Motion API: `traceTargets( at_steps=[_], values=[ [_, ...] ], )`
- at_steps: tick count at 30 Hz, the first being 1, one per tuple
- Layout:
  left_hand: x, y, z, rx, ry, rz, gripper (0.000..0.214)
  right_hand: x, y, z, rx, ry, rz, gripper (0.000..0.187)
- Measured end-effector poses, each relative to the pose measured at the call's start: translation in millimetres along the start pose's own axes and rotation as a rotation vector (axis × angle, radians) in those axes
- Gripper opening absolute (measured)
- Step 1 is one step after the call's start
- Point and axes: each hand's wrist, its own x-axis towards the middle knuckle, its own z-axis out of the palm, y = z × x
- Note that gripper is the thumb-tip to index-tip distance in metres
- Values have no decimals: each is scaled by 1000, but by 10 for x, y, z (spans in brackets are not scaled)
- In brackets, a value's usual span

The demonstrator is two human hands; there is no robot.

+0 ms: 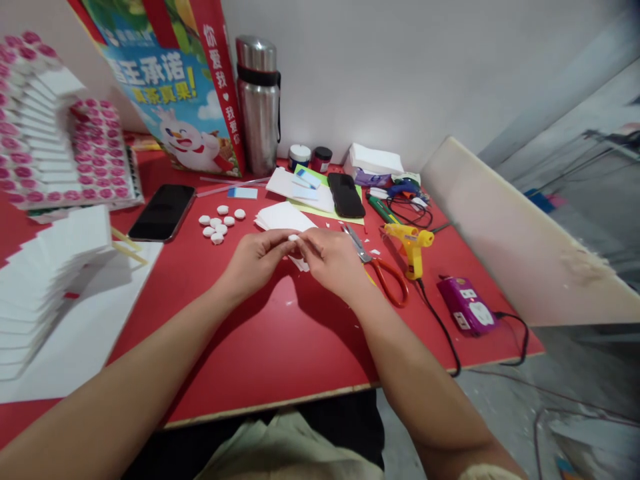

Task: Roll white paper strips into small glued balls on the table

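Between the fingertips of both my hands is a small white paper coil (293, 237), mostly covered by the fingers. My left hand (256, 261) pinches it from the left, and my right hand (331, 259) pinches it from the right. Several similar white coils (218, 225) lie in a loose cluster left of my hands. Just behind the fingers sits a stack of white paper pieces (283, 217), partly hidden. Scissors with orange handles (390, 283) rest to the right of my right hand.
A yellow glue gun (413, 247) and a purple power strip (467, 307) stand right, with cables. Two phones (163, 212) (346, 195), a steel flask (258, 107), a printed bag (175, 87) and paper stair-like models (55, 280) surround the work spot. The red table's front edge (280, 403) is near me.
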Motion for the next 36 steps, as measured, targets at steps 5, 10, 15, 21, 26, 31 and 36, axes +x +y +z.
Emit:
traceTargets(
  at_steps=[5, 10, 15, 21, 26, 31, 36],
  values=[
    [4, 22, -10, 119, 63, 35, 25, 60, -9, -26, 701, -112, 500, 38],
    [39, 9, -78, 208, 78, 83, 23, 124, 48, -70, 1317, -403, 759, 43],
    [57, 29, -115, 200, 38, 135, 25, 116, 79, -38, 1456, -457, 786, 41],
    [59, 68, -127, 192, 3, 137, 26, 65, 120, -47, 1443, -407, 660, 23],
    [53, 79, -125, 175, 2, 115, 25, 41, 114, -68, 1382, -402, 593, 24],
    [52, 78, -113, 116, 49, 28, 23, 35, 68, -49, 1220, -352, 549, 30],
    [42, 83, -97, 82, 79, -4, 21, 43, 23, 3, 792, -150, 442, 26]
  ],
)
